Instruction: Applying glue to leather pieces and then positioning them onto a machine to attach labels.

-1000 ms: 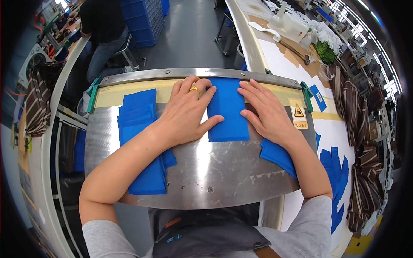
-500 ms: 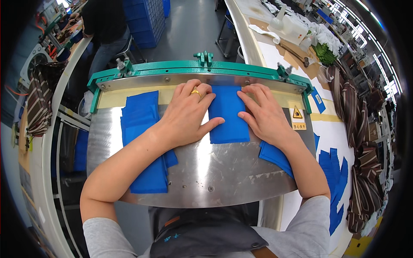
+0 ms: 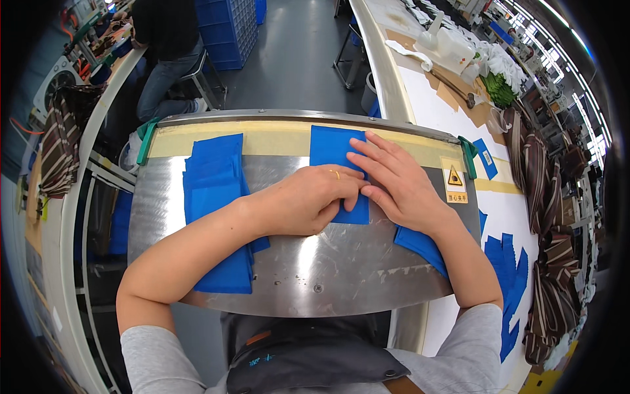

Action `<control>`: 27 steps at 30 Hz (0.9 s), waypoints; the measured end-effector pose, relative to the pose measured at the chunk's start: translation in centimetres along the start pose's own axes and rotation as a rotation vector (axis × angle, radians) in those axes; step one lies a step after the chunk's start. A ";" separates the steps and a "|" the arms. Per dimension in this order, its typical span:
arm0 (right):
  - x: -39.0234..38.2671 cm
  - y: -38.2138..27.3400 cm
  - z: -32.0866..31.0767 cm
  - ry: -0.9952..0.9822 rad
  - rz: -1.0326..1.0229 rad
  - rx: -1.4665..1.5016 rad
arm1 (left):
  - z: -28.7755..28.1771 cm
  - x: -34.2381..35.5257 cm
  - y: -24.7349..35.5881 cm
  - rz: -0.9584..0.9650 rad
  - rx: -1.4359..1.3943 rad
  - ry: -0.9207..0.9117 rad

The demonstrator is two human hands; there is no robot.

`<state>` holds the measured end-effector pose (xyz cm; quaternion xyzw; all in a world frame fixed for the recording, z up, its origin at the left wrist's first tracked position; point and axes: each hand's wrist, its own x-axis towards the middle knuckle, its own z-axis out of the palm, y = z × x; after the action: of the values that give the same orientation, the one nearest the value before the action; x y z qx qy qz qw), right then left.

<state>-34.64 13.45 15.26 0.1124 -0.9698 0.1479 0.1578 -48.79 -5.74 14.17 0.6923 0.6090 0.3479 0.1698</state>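
Observation:
A flat blue fabric piece (image 3: 328, 146) lies on the metal plate (image 3: 282, 262), its far end over the yellow strip. My left hand (image 3: 318, 197) is across its near half, fingers curled and closed at the fabric; the fingertips are partly hidden. My right hand (image 3: 400, 184) rests on its right side with fingers stretched out and spread, the thumb close to my left fingers. Left of them is a stack of blue fabric pieces (image 3: 213, 177), partly under my left forearm. More blue pieces (image 3: 420, 246) show beneath my right forearm.
A metal edge (image 3: 262, 116) runs along the plate's far side between green brackets (image 3: 147, 141). A warning sticker (image 3: 454, 178) is at the plate's right. The white side table (image 3: 453, 315) holds blue scraps (image 3: 505, 276) and striped brown cloth (image 3: 558, 289). Someone (image 3: 167, 39) sits at far left.
The green beam across the plate's far side has dropped out of sight. My left hand has moved nearer and right, its fingers curling. The fabric piece has shifted slightly left; my right hand reaches over it.

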 end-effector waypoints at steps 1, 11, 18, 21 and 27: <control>-0.1 0.1 0.0 0.001 0.001 -0.001 | 0.0 0.1 0.2 -0.031 -0.039 0.077; -0.7 0.6 0.0 -0.046 0.134 -0.230 | 0.1 -0.5 -1.0 -0.177 0.598 0.330; -0.8 0.6 0.1 -0.021 0.178 -0.247 | 0.1 0.2 -1.6 -0.141 0.670 0.317; -0.5 0.7 0.3 -0.023 0.185 -0.233 | 0.0 0.0 -1.1 -0.205 0.665 0.319; -0.8 0.7 0.1 -0.016 0.211 -0.277 | 0.3 0.1 -1.5 -0.147 0.634 0.361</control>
<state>-34.12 14.22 14.72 -0.0116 -0.9886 0.0277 0.1476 -49.66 -5.29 12.94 0.5923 0.7548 0.2453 -0.1385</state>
